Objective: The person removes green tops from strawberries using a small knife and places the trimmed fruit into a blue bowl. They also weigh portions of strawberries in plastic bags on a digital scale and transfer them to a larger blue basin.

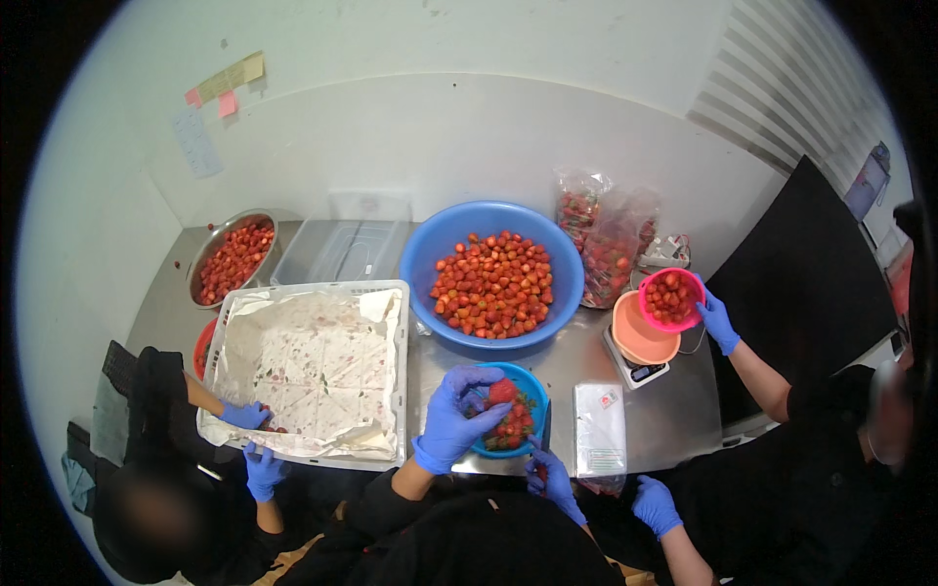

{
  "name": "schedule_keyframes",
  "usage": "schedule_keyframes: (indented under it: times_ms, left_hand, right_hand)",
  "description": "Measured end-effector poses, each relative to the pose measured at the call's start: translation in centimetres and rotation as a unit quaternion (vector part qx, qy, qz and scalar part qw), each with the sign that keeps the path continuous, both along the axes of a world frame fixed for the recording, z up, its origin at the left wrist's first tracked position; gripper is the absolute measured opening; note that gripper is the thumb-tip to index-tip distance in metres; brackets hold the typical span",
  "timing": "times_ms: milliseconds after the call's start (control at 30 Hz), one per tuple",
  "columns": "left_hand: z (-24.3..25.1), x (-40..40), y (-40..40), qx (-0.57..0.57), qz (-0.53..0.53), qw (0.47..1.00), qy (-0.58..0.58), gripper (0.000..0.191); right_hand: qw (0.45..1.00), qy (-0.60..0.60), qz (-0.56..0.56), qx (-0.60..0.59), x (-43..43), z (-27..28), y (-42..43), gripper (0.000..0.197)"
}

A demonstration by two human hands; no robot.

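Observation:
A red strawberry (502, 391) is pinched between the thumb and fingers of my left hand (456, 419), which wears a blue glove. Below it stands a small blue bowl (541, 388) with strawberries (519, 425) and green leaf tops inside. At the bowl's right side, my gloved right hand (551, 480) grips a knife (547, 425), its dark blade pointing away from me. Behind the bowl, a large blue basin (418, 293) holds a heap of hulled strawberries (495, 286).
Left, a person's gloved hand (248, 415) reaches into a paper-lined white crate (402, 366). Right, another person holds a pink bowl (701, 308) of strawberries above an orange bowl (634, 337) on a scale (645, 375). Bagged strawberries (608, 256) and a packet (599, 428) lie nearby.

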State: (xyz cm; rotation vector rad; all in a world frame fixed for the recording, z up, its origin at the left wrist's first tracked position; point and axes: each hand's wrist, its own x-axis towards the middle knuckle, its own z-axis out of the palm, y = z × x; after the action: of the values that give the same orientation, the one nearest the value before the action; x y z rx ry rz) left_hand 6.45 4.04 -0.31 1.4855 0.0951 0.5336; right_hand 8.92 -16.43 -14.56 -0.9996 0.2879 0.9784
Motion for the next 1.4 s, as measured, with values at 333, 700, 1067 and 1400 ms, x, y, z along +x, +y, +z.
schedule_keyframes:
  times_ms: [333,700,1067,1400]
  left_hand:
    - [-1.1,-0.1,0.2,-0.041,-0.006,0.999,-0.001,0.046]
    - [-1.8,-0.2,0.3,-0.050,-0.018,0.999,0.008,0.046]
    - [-2.0,-0.1,0.0,-0.095,-0.026,0.995,0.011,0.044]
    - [-2.3,-0.1,-0.2,-0.066,-0.033,0.997,0.008,0.036]
  right_hand:
    - [1.000,0.002,-0.006,-0.016,-0.4,-1.5,-0.2,0.047]
    - [1.000,-0.001,-0.013,-0.015,-0.6,-2.0,0.0,0.047]
    - [1.000,-0.013,-0.013,-0.015,-0.7,-2.6,0.1,0.047]
    - [0.999,-0.014,-0.031,-0.005,-0.7,-3.0,-0.2,0.045]
